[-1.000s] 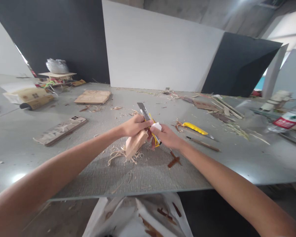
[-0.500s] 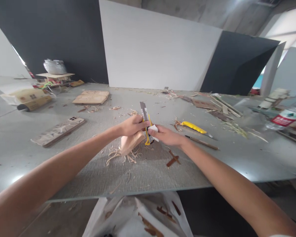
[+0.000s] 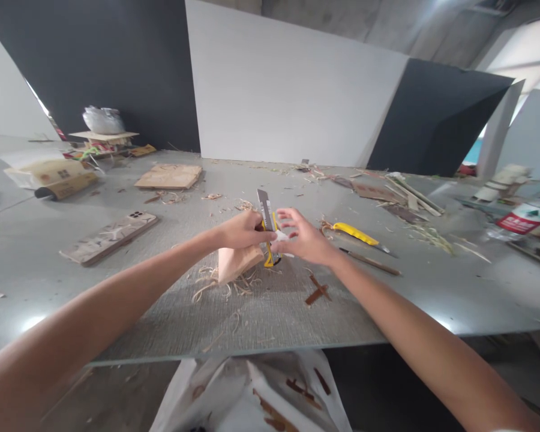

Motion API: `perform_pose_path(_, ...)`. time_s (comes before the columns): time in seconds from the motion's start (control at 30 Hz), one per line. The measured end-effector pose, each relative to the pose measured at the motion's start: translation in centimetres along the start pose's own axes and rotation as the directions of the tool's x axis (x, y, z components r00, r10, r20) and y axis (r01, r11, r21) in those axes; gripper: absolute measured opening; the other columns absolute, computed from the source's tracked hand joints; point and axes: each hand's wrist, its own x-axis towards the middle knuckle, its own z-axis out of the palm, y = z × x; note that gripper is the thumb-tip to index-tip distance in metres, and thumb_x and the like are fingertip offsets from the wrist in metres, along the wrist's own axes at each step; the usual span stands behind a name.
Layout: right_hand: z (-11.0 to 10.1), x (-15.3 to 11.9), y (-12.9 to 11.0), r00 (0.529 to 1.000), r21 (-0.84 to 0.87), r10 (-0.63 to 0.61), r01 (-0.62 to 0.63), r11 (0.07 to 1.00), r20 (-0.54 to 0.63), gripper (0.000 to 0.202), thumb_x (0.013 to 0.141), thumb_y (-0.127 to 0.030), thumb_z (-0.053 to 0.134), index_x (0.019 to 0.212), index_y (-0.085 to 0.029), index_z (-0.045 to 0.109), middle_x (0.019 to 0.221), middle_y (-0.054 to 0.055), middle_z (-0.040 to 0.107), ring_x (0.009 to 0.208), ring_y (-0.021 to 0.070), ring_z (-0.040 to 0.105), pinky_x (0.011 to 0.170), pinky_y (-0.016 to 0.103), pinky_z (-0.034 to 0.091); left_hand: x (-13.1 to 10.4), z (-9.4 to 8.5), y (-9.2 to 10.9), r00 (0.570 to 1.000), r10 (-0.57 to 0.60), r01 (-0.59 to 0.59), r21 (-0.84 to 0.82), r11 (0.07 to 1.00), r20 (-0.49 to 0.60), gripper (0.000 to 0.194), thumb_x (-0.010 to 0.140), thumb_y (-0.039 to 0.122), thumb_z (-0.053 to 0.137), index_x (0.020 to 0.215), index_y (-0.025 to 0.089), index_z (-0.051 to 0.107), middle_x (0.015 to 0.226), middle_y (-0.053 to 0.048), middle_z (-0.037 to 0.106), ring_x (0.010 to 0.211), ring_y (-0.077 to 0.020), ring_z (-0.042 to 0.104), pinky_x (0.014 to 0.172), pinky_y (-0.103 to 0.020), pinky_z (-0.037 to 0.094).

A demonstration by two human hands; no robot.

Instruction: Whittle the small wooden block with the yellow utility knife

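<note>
Grey tabletop point(image 3: 63, 288) w/ bits of debris stretched back to a tall white panel point(image 3: 288, 90) btwn dark ones. At centre, the person's L hand point(image 3: 240, 230) was clasped round a yellow-and-silver utility knife point(image 3: 268, 223), blade pointing up & away. A pale, faceted wood block point(image 3: 237, 263) sat directly under that hand, above curly shavings point(image 3: 200, 294); whether the hand gripped it too, couldn't tell. R hand point(image 3: 308, 237) was just beside the knife, fingers spread, thumb by a small white scrap point(image 3: 282, 236), poss. paper; unclear if pinched.

Step in hand, prob.: handling the knife w/ the scrap, not cutting wood. Next move, as judged, called for a steady L grip & R fingers kept clear of the bare blade.

Nearby, R side: yellow-handled tool point(image 3: 355, 234) & slim wooden-handled tool point(image 3: 371, 262). L side: phone point(image 3: 110, 238), w/ a flat wood board point(image 3: 170, 176) farther back.
</note>
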Motion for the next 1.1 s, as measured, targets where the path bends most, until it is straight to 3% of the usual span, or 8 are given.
perform_pose_path(0.13,0.5,-0.3,-0.5,1.0,0.047,0.012,-0.014,0.999,0.027,0.071,0.082,-0.057,0.048,0.137,-0.02,0.021,0.121,0.014,0.051,0.103,0.0223,0.054,0.081,0.036,0.046,-0.1,0.2,0.3,0.999,0.017,-0.017,0.014,1.0,-0.037,0.032,0.078,0.038,0.051,0.055,0.015,0.048,0.048,0.004,0.033,0.044,-0.0058,0.028,0.043,-0.024,0.021)
perform_pose_path(0.27,2.0,-0.6,-0.5,0.99,-0.04,-0.028,0.034,0.999,0.138,0.05,0.088,-0.057,0.036,0.122,-0.021,0.037,0.101,0.009,0.06,0.092,0.0207,0.056,0.078,0.034,0.046,-0.2,0.2,0.2,0.992,0.099,-0.091,-0.098,0.991,0.082,0.024,0.08,0.026,0.045,0.071,0.012,0.061,0.061,-0.002,0.056,0.052,-0.0075,0.044,0.049,-0.022,0.03)
perform_pose_path(0.37,2.0,-0.8,-0.6,0.991,-0.13,-0.029,0.046,0.99,0.132,0.045,0.088,-0.056,0.036,0.113,-0.019,0.042,0.099,0.009,0.06,0.089,0.0218,0.057,0.077,0.036,0.046,-0.2,0.0,0.0,0.991,0.114,-0.108,-0.093,0.99,0.07,0.026,0.082,0.029,0.045,0.074,0.011,0.061,0.059,0.0,0.053,0.051,-0.0066,0.042,0.05,-0.021,0.03)
perform_pose_path(0.5,1.4,-1.1,-1.1,0.998,-0.199,-0.012,0.024,0.98,0.062,0.047,0.089,-0.052,0.039,0.122,-0.018,0.038,0.115,0.014,0.055,0.105,0.0258,0.053,0.085,0.041,0.044,-0.2,-0.1,-0.2,0.997,0.079,-0.079,-0.05,0.996,-0.008,0.029,0.083,0.035,0.048,0.068,0.012,0.056,0.053,0.004,0.038,0.048,-0.0053,0.032,0.046,-0.021,0.025)
perform_pose_path(0.63,1.6,-0.8,-0.8,0.975,-0.112,-0.016,0.041,0.993,0.221,0.044,0.093,-0.047,0.029,0.123,-0.018,0.04,0.117,0.013,0.055,0.112,0.0243,0.05,0.095,0.042,0.041,-0.2,0.2,-0.6,0.994,0.106,-0.106,-0.076,0.991,0.002,0.034,0.085,0.04,0.045,0.072,0.012,0.058,0.057,0.002,0.044,0.051,-0.0061,0.036,0.048,-0.022,0.028)
perform_pose_path(0.77,1.8,-0.3,-0.2,0.953,-0.033,-0.084,0.098,0.995,0.29,0.044,0.093,-0.048,0.03,0.126,-0.02,0.04,0.122,0.009,0.054,0.118,0.0222,0.046,0.1,0.043,0.038,-0.3,0.6,-1.0,0.99,0.141,-0.139,-0.161,0.977,0.002,0.036,0.087,0.04,0.044,0.079,0.011,0.062,0.06,0.0,0.05,0.053,-0.007,0.041,0.05,-0.022,0.031)
perform_pose_path(0.97,2.0,0.0,0.2,0.938,-0.007,-0.114,0.123,0.992,0.327,0.041,0.09,-0.049,0.036,0.111,-0.019,0.054,0.109,0.009,0.062,0.102,0.0215,0.056,0.09,0.038,0.045,-0.4,0.7,-0.8,0.985,0.169,-0.155,-0.283,0.947,0.027,0.03,0.084,0.037,0.048,0.074,0.011,0.06,0.066,-0.003,0.058,0.06,-0.0095,0.052,0.055,-0.023,0.039)
perform_pose_path(1.1,2.8,-0.2,0.3,0.973,0.012,-0.123,0.123,0.992,0.193,0.036,0.091,-0.046,0.036,0.105,-0.017,0.053,0.089,0.007,0.064,0.081,0.018,0.059,0.079,0.035,0.047,-0.6,0.8,-0.3,0.982,0.187,-0.177,-0.376,0.91,-0.011,0.026,0.085,0.034,0.048,0.089,0.011,0.058,0.069,-0.004,0.06,0.06,-0.0099,0.054,0.056,-0.023,0.041)
